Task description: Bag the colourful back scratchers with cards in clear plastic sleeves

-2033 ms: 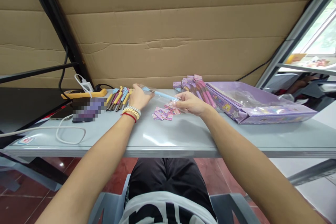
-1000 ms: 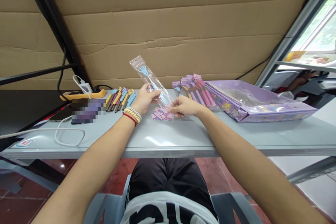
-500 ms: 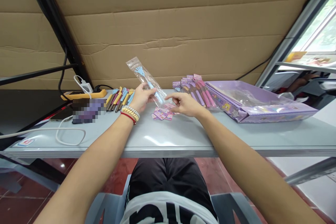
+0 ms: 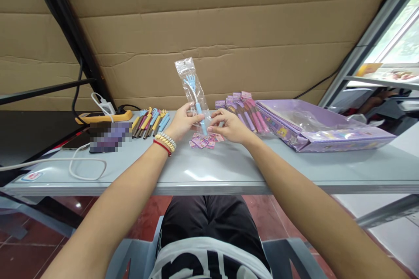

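A light-blue back scratcher [image 4: 198, 107] with a small hand-shaped head is inside a clear plastic bag [image 4: 185, 66], nearly upright above the table. My left hand [image 4: 182, 122] is closed around the bag and the handle from the left. At the bag's lower right side, my right hand [image 4: 228, 125] has thumb and fingers closed on its edge near the handle's end. Small pink and purple cards [image 4: 203, 141] lie in a loose pile below both hands. Several unbagged back scratchers [image 4: 149, 123] in yellow, blue and dark colours lie left of my left hand.
Bagged back scratchers with pink cards [image 4: 249, 115] lie to the right, against a purple box [image 4: 330, 137] holding clear plastic. At left are a phone [image 4: 109, 137], a yellow power strip [image 4: 122, 116] and a white cable [image 4: 88, 178]. A cardboard wall [image 4: 229, 30] closes off the back.
The bag with the back scratcher has swung from a leftward lean to nearly upright and shifted right. My right hand's fingers have gone from a pointing pose to closing at the bag's edge.
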`<state>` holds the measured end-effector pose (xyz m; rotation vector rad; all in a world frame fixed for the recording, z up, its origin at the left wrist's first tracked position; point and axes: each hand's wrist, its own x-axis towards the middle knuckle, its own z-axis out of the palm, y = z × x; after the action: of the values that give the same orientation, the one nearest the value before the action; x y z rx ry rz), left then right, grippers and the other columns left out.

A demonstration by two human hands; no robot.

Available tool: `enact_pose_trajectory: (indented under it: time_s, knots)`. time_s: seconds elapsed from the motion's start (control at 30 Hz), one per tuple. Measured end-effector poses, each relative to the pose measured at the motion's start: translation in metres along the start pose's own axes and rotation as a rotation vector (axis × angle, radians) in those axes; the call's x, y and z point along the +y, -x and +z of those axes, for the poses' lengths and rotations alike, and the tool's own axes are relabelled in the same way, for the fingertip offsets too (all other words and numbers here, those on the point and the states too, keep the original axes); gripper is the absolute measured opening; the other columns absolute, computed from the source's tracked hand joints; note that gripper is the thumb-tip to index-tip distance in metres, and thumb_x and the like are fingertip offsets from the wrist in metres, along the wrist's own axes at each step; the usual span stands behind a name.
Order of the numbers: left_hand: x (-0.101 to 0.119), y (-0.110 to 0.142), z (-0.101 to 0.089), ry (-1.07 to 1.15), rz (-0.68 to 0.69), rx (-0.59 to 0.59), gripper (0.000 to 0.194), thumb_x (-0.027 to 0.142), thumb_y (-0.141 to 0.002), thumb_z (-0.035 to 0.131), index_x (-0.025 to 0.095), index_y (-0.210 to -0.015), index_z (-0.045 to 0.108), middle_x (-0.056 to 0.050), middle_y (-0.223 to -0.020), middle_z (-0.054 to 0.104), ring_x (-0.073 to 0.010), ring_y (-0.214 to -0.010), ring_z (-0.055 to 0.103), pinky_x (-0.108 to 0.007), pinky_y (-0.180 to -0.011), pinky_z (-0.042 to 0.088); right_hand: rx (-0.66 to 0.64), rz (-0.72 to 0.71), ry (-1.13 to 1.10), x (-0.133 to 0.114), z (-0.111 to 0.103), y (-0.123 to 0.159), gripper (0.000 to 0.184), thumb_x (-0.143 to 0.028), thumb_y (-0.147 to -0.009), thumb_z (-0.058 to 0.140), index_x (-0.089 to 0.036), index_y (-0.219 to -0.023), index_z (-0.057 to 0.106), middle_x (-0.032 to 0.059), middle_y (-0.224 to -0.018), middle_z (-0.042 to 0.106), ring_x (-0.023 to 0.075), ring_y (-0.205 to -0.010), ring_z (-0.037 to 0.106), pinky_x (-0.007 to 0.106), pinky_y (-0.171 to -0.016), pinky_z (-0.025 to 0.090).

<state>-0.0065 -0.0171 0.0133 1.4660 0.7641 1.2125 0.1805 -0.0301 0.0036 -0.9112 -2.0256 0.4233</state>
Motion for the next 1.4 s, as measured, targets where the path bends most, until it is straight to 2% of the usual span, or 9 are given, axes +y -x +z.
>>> enact_pose_trajectory:
  time_s: [0.2, 0.37, 0.5, 0.6, 0.73, 0.9, 1.0, 1.2, 1.4]
  knots:
    - [-0.0008, 0.0018, 0.0036, -0.039, 0.000, -0.048, 0.050, 0.025, -0.065, 0.079, 0.017, -0.108, 0.055, -0.002, -0.076, 0.063, -0.0144, -0.066, 0.061, -0.026, -0.055, 0.052, -0.130, 0.208, -0.111, -0.0056, 0.0009, 0.0016, 0.027, -0.039, -0.071, 0.069, -0.013, -0.069, 0.065, 0.0041, -0.065, 0.063, 0.0135, -0.060, 0.054, 0.026, -0.057, 0.041]
    - [0.0004, 0.0051, 0.0045, -0.073, -0.071, -0.106, 0.064, 0.017, -0.060, 0.081, 0.018, -0.114, 0.048, -0.009, -0.100, 0.063, -0.0148, -0.068, 0.064, -0.027, -0.056, 0.052, -0.045, 0.249, -0.107, -0.0046, -0.0002, 0.0007, 0.030, -0.042, -0.067, 0.071, -0.013, -0.065, 0.063, 0.0056, -0.062, 0.064, 0.0150, -0.058, 0.057, 0.025, -0.054, 0.041]
    - [0.0002, 0.0065, 0.0043, -0.062, -0.111, -0.113, 0.076, 0.012, -0.058, 0.081, 0.020, -0.123, 0.042, -0.003, -0.086, 0.062, -0.0135, -0.061, 0.062, -0.029, -0.056, 0.052, 0.013, 0.278, -0.106, -0.0041, -0.0013, -0.0004, 0.030, -0.042, -0.064, 0.072, -0.013, -0.064, 0.062, 0.0053, -0.060, 0.063, 0.0142, -0.056, 0.055, 0.025, -0.052, 0.040]
    - [-0.0006, 0.0057, 0.0049, -0.067, -0.101, -0.088, 0.074, 0.010, -0.060, 0.079, 0.019, -0.123, 0.041, 0.000, -0.079, 0.059, -0.0130, -0.059, 0.060, -0.029, -0.056, 0.051, 0.014, 0.278, -0.141, -0.0060, -0.0019, -0.0003, 0.027, -0.038, -0.064, 0.070, -0.013, -0.064, 0.060, 0.0039, -0.059, 0.061, 0.0113, -0.052, 0.051, 0.023, -0.047, 0.036]
    - [-0.0012, 0.0049, 0.0067, -0.059, -0.105, -0.100, 0.059, 0.010, -0.062, 0.077, 0.014, -0.113, 0.048, -0.003, -0.083, 0.061, -0.0123, -0.060, 0.060, -0.028, -0.056, 0.051, 0.000, 0.299, -0.245, -0.0071, -0.0016, 0.0000, 0.027, -0.031, -0.061, 0.072, -0.015, -0.073, 0.054, 0.0012, -0.059, 0.059, 0.0103, -0.050, 0.051, 0.021, -0.044, 0.036]
    - [-0.0004, 0.0059, 0.0066, -0.041, -0.089, -0.181, 0.058, 0.011, -0.060, 0.078, 0.015, -0.111, 0.052, -0.004, -0.084, 0.062, -0.0135, -0.064, 0.062, -0.027, -0.058, 0.051, -0.034, 0.399, -0.383, -0.0042, -0.0014, 0.0004, 0.074, -0.024, -0.057, 0.078, -0.016, -0.119, 0.038, -0.0034, -0.062, 0.060, 0.0126, -0.049, 0.053, 0.021, -0.039, 0.038]
    - [-0.0009, 0.0058, 0.0044, -0.054, -0.062, -0.265, 0.062, 0.012, -0.060, 0.078, 0.017, -0.117, 0.054, -0.002, -0.081, 0.061, -0.0129, -0.066, 0.061, -0.025, -0.059, 0.050, -0.124, 0.414, -0.455, -0.0048, -0.0037, 0.0012, 0.092, -0.025, -0.056, 0.082, -0.016, -0.132, 0.031, -0.0045, -0.061, 0.059, 0.0107, -0.045, 0.050, 0.021, -0.039, 0.037]
    - [-0.0033, 0.0045, 0.0016, -0.110, 0.020, -0.419, 0.055, 0.014, -0.062, 0.075, 0.016, -0.116, 0.060, -0.004, -0.085, 0.061, -0.0146, -0.078, 0.061, -0.025, -0.066, 0.050, -0.328, 0.378, -0.512, -0.0090, -0.0068, 0.0024, 0.068, -0.028, -0.055, 0.083, -0.013, -0.114, 0.053, -0.0038, -0.058, 0.058, 0.0099, -0.048, 0.050, 0.020, -0.039, 0.036]
    - [-0.0036, 0.0054, 0.0028, -0.159, -0.024, -0.385, 0.056, 0.012, -0.061, 0.074, 0.014, -0.115, 0.061, 0.000, -0.073, 0.060, -0.0103, -0.063, 0.056, -0.023, -0.058, 0.046, -0.412, 0.366, -0.433, -0.0050, -0.0059, 0.0019, 0.036, -0.036, -0.062, 0.079, -0.013, -0.081, 0.059, -0.0050, -0.049, 0.052, 0.0058, -0.040, 0.042, 0.018, -0.038, 0.030]
